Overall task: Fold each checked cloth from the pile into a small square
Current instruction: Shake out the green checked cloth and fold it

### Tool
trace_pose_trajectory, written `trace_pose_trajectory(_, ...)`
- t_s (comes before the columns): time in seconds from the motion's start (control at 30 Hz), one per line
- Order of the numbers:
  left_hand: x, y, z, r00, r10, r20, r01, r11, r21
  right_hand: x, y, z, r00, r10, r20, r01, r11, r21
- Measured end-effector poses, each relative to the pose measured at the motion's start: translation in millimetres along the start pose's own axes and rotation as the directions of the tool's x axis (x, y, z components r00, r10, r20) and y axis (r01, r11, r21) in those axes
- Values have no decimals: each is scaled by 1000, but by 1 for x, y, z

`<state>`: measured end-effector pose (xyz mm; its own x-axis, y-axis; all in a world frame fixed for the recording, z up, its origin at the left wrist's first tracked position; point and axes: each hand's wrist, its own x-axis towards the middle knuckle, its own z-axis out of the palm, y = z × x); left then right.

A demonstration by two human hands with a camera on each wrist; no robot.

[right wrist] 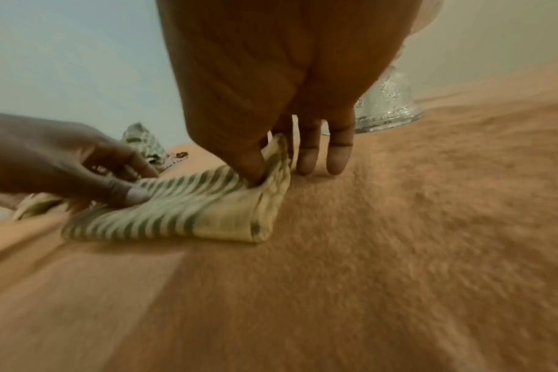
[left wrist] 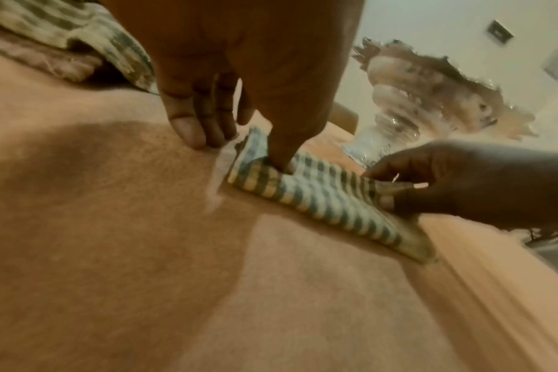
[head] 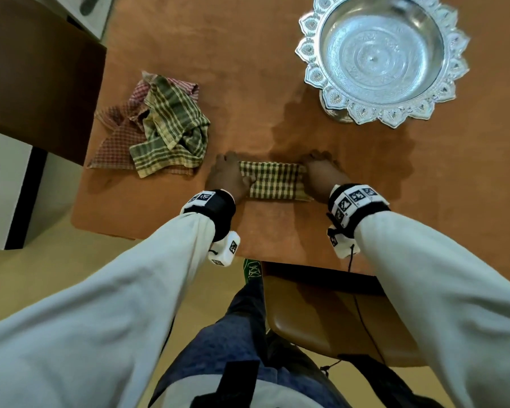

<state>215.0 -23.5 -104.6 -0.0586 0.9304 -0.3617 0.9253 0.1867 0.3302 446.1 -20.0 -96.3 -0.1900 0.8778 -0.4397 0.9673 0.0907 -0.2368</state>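
Observation:
A green and cream checked cloth (head: pixel 273 179) lies folded into a narrow strip on the brown table (head: pixel 248 113). My left hand (head: pixel 228 176) pinches its left end: in the left wrist view the thumb presses into the cloth (left wrist: pixel 322 198) with the fingers (left wrist: pixel 204 125) curled behind the edge. My right hand (head: pixel 321 175) pinches the right end, its thumb dug into the cloth (right wrist: pixel 188 211) and two fingers (right wrist: pixel 322 156) touching the table beside it. The pile of checked cloths (head: pixel 159 128), green and red, lies crumpled to the left.
An ornate silver pedestal bowl (head: pixel 383 57) stands at the back right of the table. A brown chair seat (head: pixel 321 316) sits under the near edge. A dark brown cabinet (head: pixel 36 69) stands off the table's left side.

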Motion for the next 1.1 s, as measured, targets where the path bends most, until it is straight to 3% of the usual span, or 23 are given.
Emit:
trace_pose_trajectory(0.07,0,8,-4,985,-160,69,167,980,-108,4,-1,-8,999,41,34,-46,988,150)
trace_pose_trajectory(0.13,1,17,-9,961,-241,139,256,961,-104,2,-5,-18,993,85,81,-106,948,300)
trace_pose_trajectory(0.27,9,32,-21,965,-196,173,223,962,-156,-13,-9,-26,975,164,151,-214,879,425)
trace_pose_trajectory(0.33,17,38,-30,979,-150,135,177,961,-212,-26,-11,-20,961,172,216,-271,746,608)
trace_pose_trajectory(0.4,22,44,-38,992,-94,80,112,958,-264,-44,-14,-9,941,197,274,-338,517,787)
trace_pose_trajectory(0.47,18,43,-40,1000,-18,8,19,984,-176,-64,-22,4,908,171,382,-417,426,803)
trace_pose_trajectory(0.53,2,32,-34,999,35,-31,-37,996,-84,-79,-27,20,863,110,493,-480,479,735)
trace_pose_trajectory(0.57,-9,24,-28,999,17,-34,-21,994,-108,-83,-27,24,864,113,490,-463,561,687)
trace_pose_trajectory(0.63,-33,9,-17,994,-108,-11,103,971,-215,-78,-22,30,928,199,315,-343,789,510)
trace_pose_trajectory(0.7,-51,2,-6,967,-250,52,254,920,-299,-71,-25,25,959,252,132,-285,858,428)
trace_pose_trajectory(0.8,-64,8,3,934,-332,132,358,858,-369,-54,-43,18,966,252,56,-246,834,493)
trace_pose_trajectory(0.9,-61,21,8,907,-380,185,422,795,-437,-41,-59,18,962,258,84,-264,816,515)
trace_pose_trajectory(1.1,-51,29,6,916,-290,278,400,725,-561,-40,-62,4,940,269,211,-327,525,786)
